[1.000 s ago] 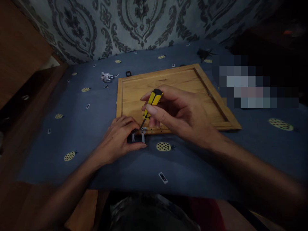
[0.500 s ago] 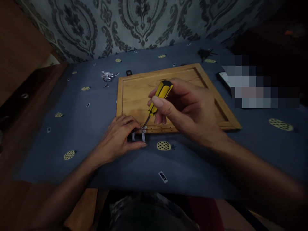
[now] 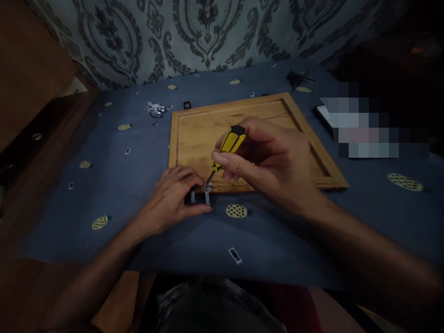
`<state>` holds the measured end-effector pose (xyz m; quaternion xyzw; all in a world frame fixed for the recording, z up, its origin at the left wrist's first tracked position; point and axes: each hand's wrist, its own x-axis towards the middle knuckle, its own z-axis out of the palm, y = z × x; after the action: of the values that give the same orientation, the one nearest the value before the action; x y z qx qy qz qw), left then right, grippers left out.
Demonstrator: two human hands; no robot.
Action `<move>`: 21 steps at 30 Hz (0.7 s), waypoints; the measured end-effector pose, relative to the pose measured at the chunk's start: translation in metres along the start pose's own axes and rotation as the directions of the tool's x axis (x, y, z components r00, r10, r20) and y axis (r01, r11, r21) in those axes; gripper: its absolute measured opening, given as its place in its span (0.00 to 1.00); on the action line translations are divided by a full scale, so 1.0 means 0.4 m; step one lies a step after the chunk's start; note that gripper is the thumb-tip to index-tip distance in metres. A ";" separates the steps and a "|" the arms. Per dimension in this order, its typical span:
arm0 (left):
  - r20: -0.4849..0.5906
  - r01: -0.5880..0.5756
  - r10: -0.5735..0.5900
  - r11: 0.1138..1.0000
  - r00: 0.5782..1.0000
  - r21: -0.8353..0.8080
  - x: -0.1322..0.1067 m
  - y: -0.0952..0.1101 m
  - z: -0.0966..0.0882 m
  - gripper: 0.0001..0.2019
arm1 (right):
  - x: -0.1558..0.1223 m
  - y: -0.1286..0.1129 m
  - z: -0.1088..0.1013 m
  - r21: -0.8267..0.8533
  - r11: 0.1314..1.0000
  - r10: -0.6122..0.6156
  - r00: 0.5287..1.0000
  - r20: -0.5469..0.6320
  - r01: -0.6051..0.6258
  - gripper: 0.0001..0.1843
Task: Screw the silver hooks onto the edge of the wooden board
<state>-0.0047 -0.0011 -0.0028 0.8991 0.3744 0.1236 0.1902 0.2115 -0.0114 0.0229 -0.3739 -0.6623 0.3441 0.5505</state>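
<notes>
A yellow and black screwdriver is gripped by my right hand, thumb and fingers round its handle. Its shaft slants down to the left, and the tip meets a small metal hinge at the near edge of a framed wooden panel. My left hand is curled about this hinge, fingers at the panel edge and thumb below, steadying it. Part of the hinge and any screw under the tip are hidden or too small to make out. Several small dark holes run along the near edge, right of the hinge.
Several metal hinges lie in a pile beyond the panel's left side, with small screws near them. A small black square object sits behind the panel. At the right rests a phone, partly blurred out. A patterned blue cloth covers the table.
My right hand has shifted slightly, and the screwdriver handle sits a little lower and is turned in the fingers. Its tip stays at the hinge. My left hand keeps its place.
</notes>
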 end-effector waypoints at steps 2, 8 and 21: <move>-0.002 0.003 -0.003 1.000 1.000 0.010 0.000 0.000 0.002 0.15 | -0.001 -0.001 0.000 -0.017 1.000 -0.009 1.000 -0.014 0.009 0.20; 0.011 0.011 -0.011 1.000 1.000 0.007 0.001 0.003 0.000 0.15 | 0.000 -0.004 -0.005 -0.029 1.000 0.000 1.000 -0.004 0.000 0.19; 0.003 0.008 -0.008 1.000 1.000 -0.003 0.002 0.004 0.001 0.15 | -0.006 0.006 0.012 0.027 1.000 -0.001 1.000 0.019 0.000 0.20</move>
<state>-0.0030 -0.0020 -0.0024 0.8973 0.3777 0.1223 0.1927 0.2073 -0.0125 0.0190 -0.3630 -0.6632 0.3563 0.5491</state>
